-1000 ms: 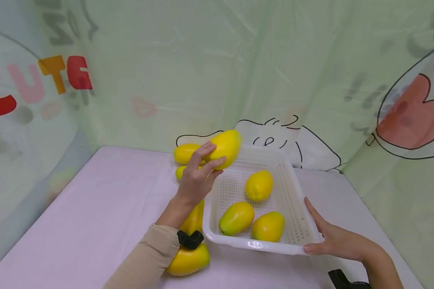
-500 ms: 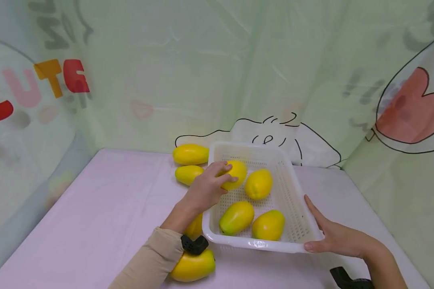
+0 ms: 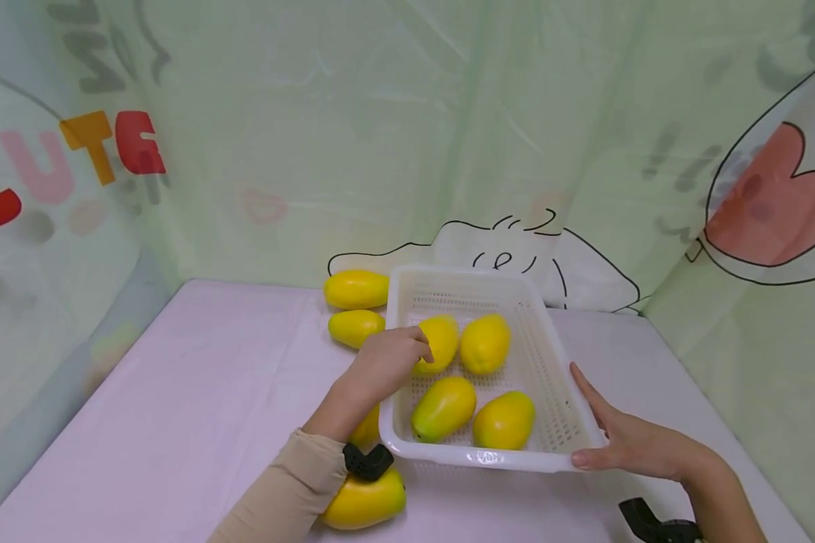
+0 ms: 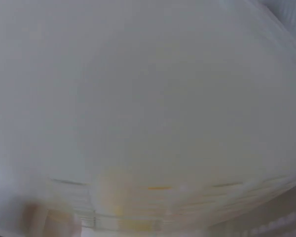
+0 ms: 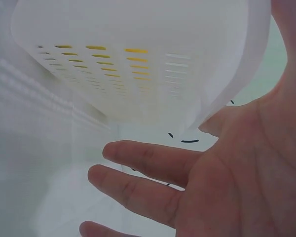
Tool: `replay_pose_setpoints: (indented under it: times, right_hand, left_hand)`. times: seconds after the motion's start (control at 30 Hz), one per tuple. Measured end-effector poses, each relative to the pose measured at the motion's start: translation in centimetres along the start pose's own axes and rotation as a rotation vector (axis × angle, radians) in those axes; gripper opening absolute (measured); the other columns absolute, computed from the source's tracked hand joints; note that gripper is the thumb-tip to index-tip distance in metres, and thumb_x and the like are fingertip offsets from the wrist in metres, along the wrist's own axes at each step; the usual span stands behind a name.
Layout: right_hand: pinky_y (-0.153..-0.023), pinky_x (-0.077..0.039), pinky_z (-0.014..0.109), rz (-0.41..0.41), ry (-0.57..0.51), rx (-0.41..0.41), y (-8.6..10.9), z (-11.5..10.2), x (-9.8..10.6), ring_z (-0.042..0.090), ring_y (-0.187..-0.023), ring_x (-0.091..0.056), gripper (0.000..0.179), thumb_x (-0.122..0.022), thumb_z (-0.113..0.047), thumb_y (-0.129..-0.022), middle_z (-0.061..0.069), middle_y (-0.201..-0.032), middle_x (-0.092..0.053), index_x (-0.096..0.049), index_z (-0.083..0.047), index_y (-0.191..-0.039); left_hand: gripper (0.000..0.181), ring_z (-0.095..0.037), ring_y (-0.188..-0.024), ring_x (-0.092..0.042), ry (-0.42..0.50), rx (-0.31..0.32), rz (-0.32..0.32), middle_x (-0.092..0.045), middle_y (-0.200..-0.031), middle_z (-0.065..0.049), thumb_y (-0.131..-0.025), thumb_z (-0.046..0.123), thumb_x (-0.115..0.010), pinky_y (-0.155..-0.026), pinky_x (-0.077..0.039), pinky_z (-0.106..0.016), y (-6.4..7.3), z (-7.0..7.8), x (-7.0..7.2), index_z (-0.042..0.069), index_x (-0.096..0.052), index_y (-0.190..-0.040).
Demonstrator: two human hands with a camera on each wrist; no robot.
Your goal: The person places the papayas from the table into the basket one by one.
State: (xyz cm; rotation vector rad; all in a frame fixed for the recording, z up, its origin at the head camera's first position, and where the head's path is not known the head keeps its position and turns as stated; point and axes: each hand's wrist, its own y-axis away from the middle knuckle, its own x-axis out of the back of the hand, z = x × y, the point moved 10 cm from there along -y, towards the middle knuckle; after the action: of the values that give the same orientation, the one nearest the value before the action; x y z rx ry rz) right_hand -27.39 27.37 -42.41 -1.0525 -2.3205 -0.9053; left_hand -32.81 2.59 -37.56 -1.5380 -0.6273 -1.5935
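Inside the white basket [image 3: 478,458] lie several yellow mangoes. My left hand [image 3: 387,360] reaches over the basket's left rim, its bent fingers around the left side of a mango [image 3: 441,343]. My right hand [image 3: 641,445] steadies the basket's near right corner, its thumb [image 3: 591,458] against the rim and another finger along the outer right wall. In the right wrist view the other fingers [image 5: 143,192] stretch out straight beside the slotted basket wall [image 5: 138,29]. The left wrist view is blurred and filled mostly by a whitish surface.
More mangoes lie on the table left of the basket: two at the back [image 3: 356,289], one partly hidden behind the left forearm [image 3: 367,430], and a larger green-tipped mango [image 3: 367,501] at the front. A printed curtain [image 3: 299,151] closes off the back and sides of the table [image 3: 197,407].
My left hand has brought a mango down from above the basket's back left into the basket, beside the others. My right hand has stayed at the near right corner.
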Motion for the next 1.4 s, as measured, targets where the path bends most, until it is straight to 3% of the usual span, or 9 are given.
replay_pose_setpoints:
  times: [0.2, 0.3, 0.47, 0.67, 0.77, 1.0, 1.1, 1.23, 1.4]
  right_hand:
    - [-0.089, -0.046, 0.062, -0.011, -0.015, -0.009, 0.1, 0.2, -0.3, 0.043, -0.123, -0.035, 0.114, -0.067, -0.032, -0.085, 0.024, -0.155, 0.019, 0.031, -0.027, -0.145]
    - [-0.088, -0.048, 0.057, -0.014, -0.005, 0.003, 0.1, 0.0, -0.2, 0.04, -0.12, -0.037, 0.114, -0.067, -0.031, -0.085, 0.025, -0.155, 0.016, 0.031, -0.026, -0.145]
    - [-0.087, -0.049, 0.054, 0.006, 0.011, 0.019, -0.2, -0.5, 0.2, 0.039, -0.119, -0.038, 0.115, -0.068, -0.03, -0.085, 0.024, -0.155, 0.015, 0.03, -0.028, -0.144]
    - [-0.086, -0.048, 0.058, -0.001, 0.003, 0.045, -0.5, -0.9, 0.3, 0.041, -0.121, -0.037, 0.115, -0.068, -0.028, -0.085, 0.024, -0.155, 0.016, 0.029, -0.027, -0.145]
    - [-0.087, -0.047, 0.06, -0.002, 0.006, 0.028, -0.4, -0.7, 0.2, 0.042, -0.122, -0.036, 0.115, -0.068, -0.03, -0.084, 0.024, -0.156, 0.017, 0.03, -0.029, -0.145]
    - [-0.087, -0.046, 0.064, 0.007, -0.014, 0.02, 0.2, -0.4, 0.5, 0.045, -0.123, -0.033, 0.115, -0.068, -0.03, -0.084, 0.023, -0.155, 0.022, 0.031, -0.038, -0.142]
    - [-0.089, -0.046, 0.061, 0.002, -0.024, 0.033, 0.2, -0.4, 0.6, 0.042, -0.123, -0.034, 0.114, -0.068, -0.029, -0.085, 0.022, -0.155, 0.021, 0.03, -0.035, -0.143]
    - [-0.092, -0.044, 0.059, -0.008, -0.023, 0.035, 0.2, -0.2, 0.3, 0.04, -0.123, -0.035, 0.114, -0.067, -0.029, -0.085, 0.023, -0.156, 0.018, 0.03, -0.027, -0.145]
    - [-0.096, -0.042, 0.06, -0.019, -0.045, 0.016, 0.4, 0.0, -0.2, 0.038, -0.125, -0.034, 0.114, -0.067, -0.031, -0.086, 0.023, -0.156, 0.018, 0.03, -0.027, -0.145]
  left_hand:
    - [0.026, -0.015, -0.117, -0.058, -0.17, -0.079, -0.105, -0.07, -0.111, 0.006, -0.098, 0.03, -0.05, -0.113, -0.032, -0.037, 0.1, 0.7, -1.5, 0.022, -0.07, -0.112]
    - [0.027, -0.017, -0.124, -0.054, -0.103, -0.068, -0.114, -0.069, -0.114, 0.006, -0.099, 0.031, -0.048, -0.115, -0.029, -0.04, 0.0, 0.4, -1.8, 0.021, -0.07, -0.112]
    - [0.03, -0.018, -0.121, -0.055, 0.053, -0.04, -0.061, -0.066, -0.121, 0.001, -0.1, 0.028, -0.048, -0.113, -0.032, -0.038, -0.4, -0.7, -0.8, 0.016, -0.064, -0.122]
    - [0.044, -0.024, -0.133, -0.044, 0.199, 0.071, -0.007, -0.049, -0.142, -0.004, -0.097, 0.033, -0.053, -0.112, -0.033, -0.041, 0.3, -3.5, 1.0, 0.021, -0.048, -0.14]
    - [0.051, -0.026, -0.135, -0.04, 0.253, 0.095, 0.12, -0.042, -0.147, -0.006, -0.096, 0.032, -0.056, -0.111, -0.034, -0.045, 0.9, -5.2, 2.6, 0.023, -0.041, -0.144]
    - [0.059, -0.025, -0.136, -0.037, 0.419, -0.017, 0.757, -0.04, -0.147, -0.009, -0.089, 0.015, -0.062, -0.111, -0.035, -0.042, 3.4, -9.5, 8.5, 0.012, -0.039, -0.143]
    - [0.06, -0.024, -0.136, -0.037, 0.51, 0.038, 0.921, -0.04, -0.146, -0.012, -0.088, 0.013, -0.062, -0.113, -0.031, -0.042, 4.7, -12.0, 9.3, 0.009, -0.038, -0.143]
    - [0.062, -0.02, -0.137, -0.034, 0.707, 0.196, 0.973, -0.037, -0.148, -0.005, -0.09, 0.018, -0.062, -0.113, -0.03, -0.045, 5.3, -15.5, 8.1, 0.017, -0.034, -0.146]
    - [0.068, -0.02, -0.14, -0.028, 0.929, 0.35, 0.89, -0.03, -0.152, 0.001, -0.091, 0.029, -0.062, -0.113, -0.027, -0.05, 4.0, -19.4, 5.5, 0.025, -0.026, -0.149]
